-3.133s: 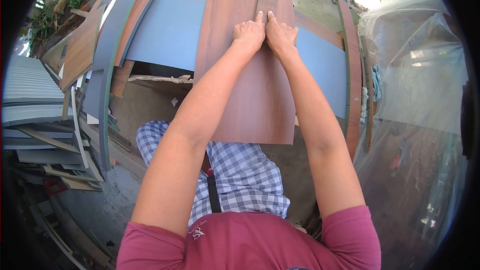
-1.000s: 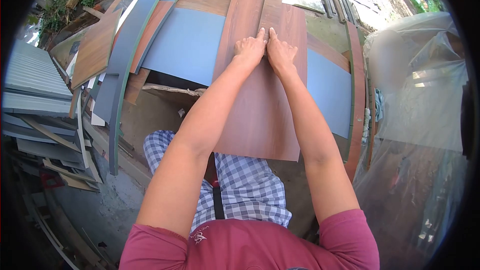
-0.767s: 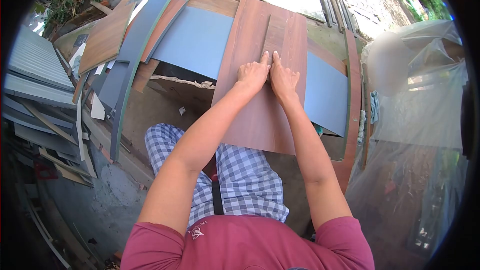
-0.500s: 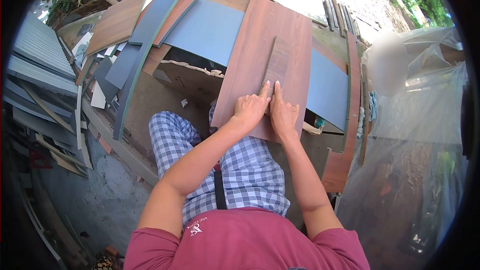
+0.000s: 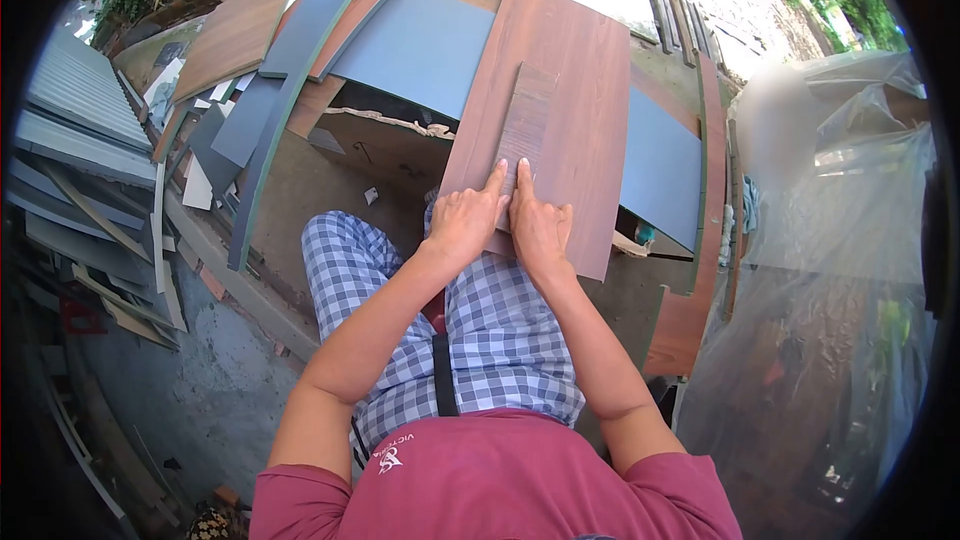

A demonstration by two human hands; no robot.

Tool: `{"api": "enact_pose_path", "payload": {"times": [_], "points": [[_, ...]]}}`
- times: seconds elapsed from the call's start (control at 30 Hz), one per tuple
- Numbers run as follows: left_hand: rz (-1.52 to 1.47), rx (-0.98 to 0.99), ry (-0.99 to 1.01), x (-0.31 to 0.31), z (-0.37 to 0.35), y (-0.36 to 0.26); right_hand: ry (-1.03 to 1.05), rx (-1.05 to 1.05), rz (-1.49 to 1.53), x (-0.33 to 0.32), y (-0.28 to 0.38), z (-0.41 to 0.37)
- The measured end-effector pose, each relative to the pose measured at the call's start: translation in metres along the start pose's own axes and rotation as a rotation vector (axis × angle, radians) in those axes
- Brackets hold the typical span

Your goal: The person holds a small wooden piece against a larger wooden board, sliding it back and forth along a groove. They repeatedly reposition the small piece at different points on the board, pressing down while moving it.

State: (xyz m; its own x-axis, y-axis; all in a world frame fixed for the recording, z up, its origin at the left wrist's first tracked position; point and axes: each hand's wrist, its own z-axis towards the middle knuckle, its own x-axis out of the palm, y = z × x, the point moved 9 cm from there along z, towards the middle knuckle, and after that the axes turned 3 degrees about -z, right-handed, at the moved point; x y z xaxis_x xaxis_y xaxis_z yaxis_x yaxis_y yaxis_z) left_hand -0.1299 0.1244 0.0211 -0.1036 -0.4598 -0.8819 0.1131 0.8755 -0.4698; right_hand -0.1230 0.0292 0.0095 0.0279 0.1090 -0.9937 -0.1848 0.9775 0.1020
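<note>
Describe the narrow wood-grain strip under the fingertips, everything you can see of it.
The narrow wood-grain strip is a long, thin, flat rectangle, paler and greyer than the large reddish-brown wood-grain panel it lies flat on, running lengthwise along it. It looks like laminate or veneer. The left hand and right hand cover its near end, index fingertips pressing on it side by side.

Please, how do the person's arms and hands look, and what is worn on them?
Both hands, left hand and right hand, are bare: no gloves, no visible rings or watch. The arms are uncovered up to the short sleeves of a dark red T-shirt with a small white logo.
</note>
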Motion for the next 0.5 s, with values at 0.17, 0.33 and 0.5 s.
{"api": "enact_pose_path", "payload": {"times": [0.17,0.33,0.5], "points": [[0.022,-0.032,-0.001,-0.003,0.049,0.010,0.025,0.015,0.046,0.002,-0.006,0.051],[0.032,-0.044,0.018,-0.003,0.112,0.015,0.089,0.066,0.071,0.003,-0.021,0.110],[0.066,-0.032,-0.002,-0.004,0.173,0.017,0.098,0.103,0.083,0.005,-0.039,0.166]]}}
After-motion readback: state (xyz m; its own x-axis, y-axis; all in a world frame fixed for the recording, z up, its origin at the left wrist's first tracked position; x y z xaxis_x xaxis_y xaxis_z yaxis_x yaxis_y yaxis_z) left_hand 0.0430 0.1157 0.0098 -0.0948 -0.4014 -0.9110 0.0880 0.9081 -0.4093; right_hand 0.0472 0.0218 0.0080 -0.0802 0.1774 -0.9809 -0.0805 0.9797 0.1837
